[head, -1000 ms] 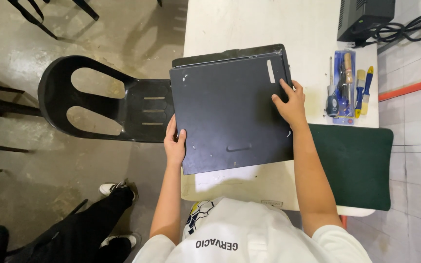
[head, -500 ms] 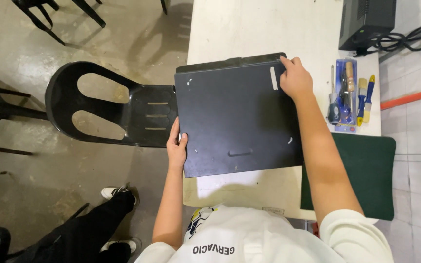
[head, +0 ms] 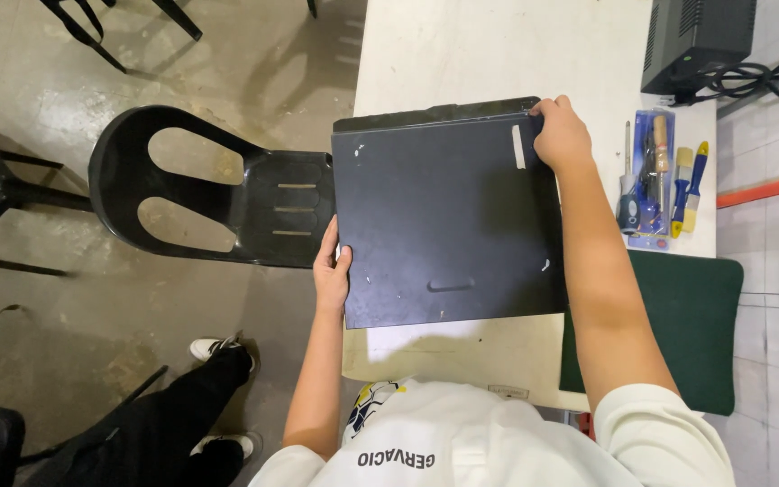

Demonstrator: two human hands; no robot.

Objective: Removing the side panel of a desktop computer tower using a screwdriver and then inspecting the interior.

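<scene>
A flat black metal computer case (head: 448, 216) lies on its side on a white table (head: 462, 54), its side panel facing up. My left hand (head: 331, 275) grips the case's near left edge, where it overhangs the table. My right hand (head: 559, 133) holds the far right corner of the panel, fingers curled over the edge. A white sheet (head: 412, 338) shows under the case's near edge.
A black plastic chair (head: 218, 189) stands just left of the table. A blue pack of screwdrivers and brushes (head: 655, 180) lies right of the case, a dark green mat (head: 691, 325) nearer me. A black box with coiled cable (head: 696, 41) sits far right. Someone's legs (head: 173, 424) are at lower left.
My right hand has slid from the middle of the case's right side up to its far right corner. My left hand stays on the left edge.
</scene>
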